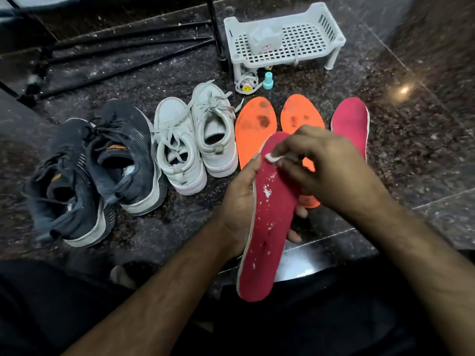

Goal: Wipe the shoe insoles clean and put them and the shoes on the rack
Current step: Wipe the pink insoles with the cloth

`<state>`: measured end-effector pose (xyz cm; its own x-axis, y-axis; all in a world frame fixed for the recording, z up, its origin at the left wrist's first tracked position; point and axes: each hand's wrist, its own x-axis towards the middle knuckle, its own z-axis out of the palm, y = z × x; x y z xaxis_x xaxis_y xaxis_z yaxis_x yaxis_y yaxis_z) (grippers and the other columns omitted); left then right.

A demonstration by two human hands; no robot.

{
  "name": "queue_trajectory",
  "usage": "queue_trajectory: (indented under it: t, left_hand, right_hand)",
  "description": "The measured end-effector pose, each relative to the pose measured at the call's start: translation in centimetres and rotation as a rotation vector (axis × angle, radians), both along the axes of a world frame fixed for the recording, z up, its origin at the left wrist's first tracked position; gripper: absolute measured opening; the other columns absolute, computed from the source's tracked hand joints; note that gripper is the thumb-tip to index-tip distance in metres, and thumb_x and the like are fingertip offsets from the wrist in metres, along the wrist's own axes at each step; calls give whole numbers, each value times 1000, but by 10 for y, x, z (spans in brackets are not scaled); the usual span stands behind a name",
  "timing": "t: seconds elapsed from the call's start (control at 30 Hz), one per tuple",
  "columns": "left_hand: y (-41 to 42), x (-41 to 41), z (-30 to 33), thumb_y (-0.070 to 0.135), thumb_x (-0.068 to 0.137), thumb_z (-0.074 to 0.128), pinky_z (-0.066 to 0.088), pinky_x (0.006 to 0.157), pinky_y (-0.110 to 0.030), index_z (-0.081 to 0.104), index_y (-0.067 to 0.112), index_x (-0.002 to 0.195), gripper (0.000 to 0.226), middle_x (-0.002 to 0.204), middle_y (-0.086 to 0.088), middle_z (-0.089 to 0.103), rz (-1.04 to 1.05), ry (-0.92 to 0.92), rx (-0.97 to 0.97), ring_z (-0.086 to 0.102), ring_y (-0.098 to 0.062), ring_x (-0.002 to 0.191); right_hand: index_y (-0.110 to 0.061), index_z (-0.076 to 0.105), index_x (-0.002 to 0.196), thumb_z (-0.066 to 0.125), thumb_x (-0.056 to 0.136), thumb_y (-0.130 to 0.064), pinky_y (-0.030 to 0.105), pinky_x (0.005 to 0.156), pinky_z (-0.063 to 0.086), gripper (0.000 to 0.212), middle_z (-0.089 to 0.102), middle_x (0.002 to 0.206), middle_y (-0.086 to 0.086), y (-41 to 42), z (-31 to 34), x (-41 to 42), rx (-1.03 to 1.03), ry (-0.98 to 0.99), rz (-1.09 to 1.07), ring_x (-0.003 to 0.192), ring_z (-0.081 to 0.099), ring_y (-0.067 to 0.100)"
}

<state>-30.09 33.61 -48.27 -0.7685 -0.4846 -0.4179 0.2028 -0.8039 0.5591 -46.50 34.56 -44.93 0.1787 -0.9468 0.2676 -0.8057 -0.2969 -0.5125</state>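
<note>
Red insole (264, 227) gripped in left hand (239, 201), right hand (323, 165) pinching white wipe (271, 157) on its toe end, orange insoles (253, 129) beyond it, white rack (282, 37) farther beyond.

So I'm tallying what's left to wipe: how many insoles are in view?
4: one red insole held in the left hand, two orange insoles and another red insole on the floor.

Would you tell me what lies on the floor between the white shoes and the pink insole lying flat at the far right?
In the head view, two orange insoles lie side by side between the white shoes and that pink insole.
</note>
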Motion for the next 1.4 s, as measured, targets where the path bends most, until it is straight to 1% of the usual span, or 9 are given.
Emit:
queue_trajectory:
  t: [0.13,0.33,0.47,0.6,0.8,0.9,1.03,1.2,1.4]
  left_hand:
    - [0,2,-3,69,98,28,58,60,-48,68,11,117,73,109,-16,65,-10,19,-8,64,-31,86]
    - [2,2,8,49,107,21,57,53,-47,79,31,91,63,81,-16,69,6,-7,-50,66,-32,65]
    - [1,0,3,66,99,29,58,58,-48,61,16,125,65,108,-21,62,-150,53,-7,63,-33,78]
    - [0,1,-2,64,97,31,58,61,-51,61,12,127,67,117,-22,60,-181,102,-15,63,-36,86]
    - [3,1,6,65,91,41,55,68,-53,71,16,112,61,96,-18,71,-104,64,6,71,-36,75]
    - [5,0,8,64,93,38,57,54,-46,59,10,126,67,96,-25,68,-115,49,-52,70,-36,69]
    - [5,0,9,64,94,39,58,55,-46,62,7,124,68,104,-22,67,-123,49,-69,68,-35,76]
    - [5,2,12,62,103,23,56,51,-46,77,21,99,68,80,-20,70,-112,-10,-1,69,-35,62]
    - [5,-1,6,68,99,25,57,56,-46,57,10,130,73,114,-22,61,-174,15,-43,62,-33,80]
  right_hand:
    - [-21,70,98,67,89,-20,32,72,45,10,60,89,-2,-5,6,-12,-29,-39,-189,81,59,15]
    - [-26,64,98,62,86,-26,34,74,50,12,58,94,-9,12,6,15,135,16,125,86,59,10]
    - [-24,68,98,70,86,-18,27,71,42,13,62,92,-7,9,17,-11,77,-9,-8,80,57,9]
    - [-19,69,97,68,86,-15,29,73,43,12,60,88,-2,8,26,-22,-17,14,-178,81,58,13]
    - [-20,65,98,65,85,-19,40,70,53,13,61,95,-3,24,16,9,102,127,187,85,63,18]
    - [-22,68,99,67,86,-19,41,72,52,13,60,92,-2,17,19,-12,74,51,38,83,62,20]
    - [-21,68,99,66,85,-15,36,70,48,15,54,89,-4,11,22,-21,-30,75,-140,83,60,20]
    - [-21,61,95,58,82,-21,44,69,53,13,57,93,-3,23,10,14,141,93,231,83,61,21]
    - [-20,67,97,66,85,-15,30,72,42,13,59,91,-1,10,19,-21,-32,44,-140,82,58,17]
